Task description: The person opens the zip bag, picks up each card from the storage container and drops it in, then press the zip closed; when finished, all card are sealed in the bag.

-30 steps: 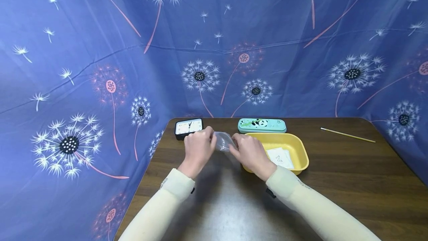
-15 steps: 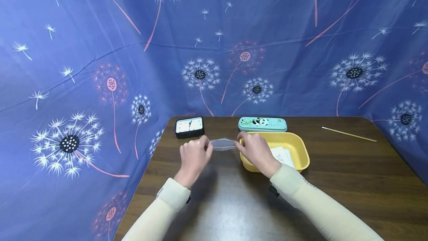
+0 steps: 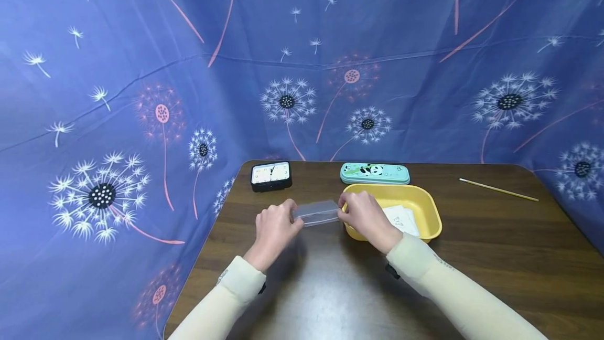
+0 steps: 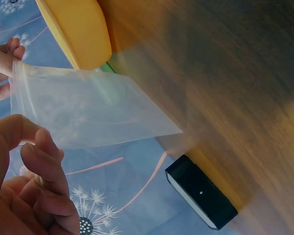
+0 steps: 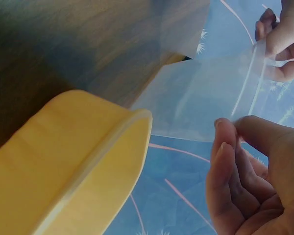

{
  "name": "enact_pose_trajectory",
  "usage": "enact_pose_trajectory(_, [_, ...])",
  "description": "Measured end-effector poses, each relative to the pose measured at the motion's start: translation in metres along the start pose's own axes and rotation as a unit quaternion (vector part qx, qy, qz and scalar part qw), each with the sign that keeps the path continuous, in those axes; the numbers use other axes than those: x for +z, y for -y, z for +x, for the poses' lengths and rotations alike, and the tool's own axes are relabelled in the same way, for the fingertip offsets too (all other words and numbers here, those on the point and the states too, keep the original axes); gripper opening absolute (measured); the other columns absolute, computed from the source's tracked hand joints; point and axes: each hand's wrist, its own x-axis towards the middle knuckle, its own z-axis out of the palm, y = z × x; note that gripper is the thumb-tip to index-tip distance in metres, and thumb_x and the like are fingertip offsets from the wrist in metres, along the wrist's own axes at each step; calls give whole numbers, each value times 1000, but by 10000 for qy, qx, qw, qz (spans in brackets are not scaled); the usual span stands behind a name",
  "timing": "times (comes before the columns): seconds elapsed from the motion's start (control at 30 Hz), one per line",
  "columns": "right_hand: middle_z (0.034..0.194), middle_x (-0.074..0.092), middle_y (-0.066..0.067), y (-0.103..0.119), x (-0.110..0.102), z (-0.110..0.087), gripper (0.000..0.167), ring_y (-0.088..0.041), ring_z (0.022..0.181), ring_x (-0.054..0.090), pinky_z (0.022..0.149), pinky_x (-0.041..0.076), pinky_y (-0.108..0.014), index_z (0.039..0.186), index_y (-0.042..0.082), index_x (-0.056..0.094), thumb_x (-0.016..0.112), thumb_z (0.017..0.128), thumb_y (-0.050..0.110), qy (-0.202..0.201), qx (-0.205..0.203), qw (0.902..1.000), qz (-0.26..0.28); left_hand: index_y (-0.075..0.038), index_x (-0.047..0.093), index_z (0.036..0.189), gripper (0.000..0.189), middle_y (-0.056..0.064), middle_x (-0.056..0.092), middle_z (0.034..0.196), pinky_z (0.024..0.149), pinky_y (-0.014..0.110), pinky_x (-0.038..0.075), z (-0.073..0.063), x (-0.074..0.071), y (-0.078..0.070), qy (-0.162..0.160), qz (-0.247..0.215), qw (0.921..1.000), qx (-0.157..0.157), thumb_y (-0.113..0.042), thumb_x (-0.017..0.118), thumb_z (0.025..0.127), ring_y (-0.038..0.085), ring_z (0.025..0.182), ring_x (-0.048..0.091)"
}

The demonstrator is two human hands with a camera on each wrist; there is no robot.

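Note:
A clear plastic zip bag (image 3: 317, 213) is stretched between both hands above the table. My left hand (image 3: 276, 229) pinches one top corner between thumb and forefinger; my right hand (image 3: 367, 217) pinches the opposite one. The zip strip runs along the gripped edge, and in the left wrist view the bag (image 4: 88, 110) hangs flat with nothing visible in it. Just beside the right hand stands a yellow bin (image 3: 431, 211). White paper cards (image 3: 401, 219) with a small drawing lie inside, partly hidden by that hand.
A black-framed clock (image 3: 271, 176) stands at the back left. Behind the bin lies a mint-green panda tin case (image 3: 375, 173). A thin yellow stick (image 3: 499, 190) lies at the right on the brown table (image 3: 491, 256). Blue dandelion-print cloth (image 3: 236, 93) hangs behind.
The bag was bunched and tilted a second ago; now it is drawn out wider and flatter between my hands. Both hands have moved slightly lower and apart.

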Motion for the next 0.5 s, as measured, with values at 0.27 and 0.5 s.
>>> enact_pose_trajectory(0.27, [60,58,5,2,4,-3,5,-14,54,52,55,47,-33,87,8,73,77,86,9,46,-22,9992,-392,-14,75,83,8,-9,59,58,44,30,38,1,4,0,-165,-50,9995,258,-17,81,86,10,47,47])
enact_pose_trajectory(0.5, [63,63,4,0,8,-4,19,-10,56,59,56,50,-32,93,6,73,85,86,18,35,109,9999,-128,-15,80,83,8,-7,70,68,51,31,45,5,6,-3,-353,-533,9976,271,-20,85,88,7,53,56])
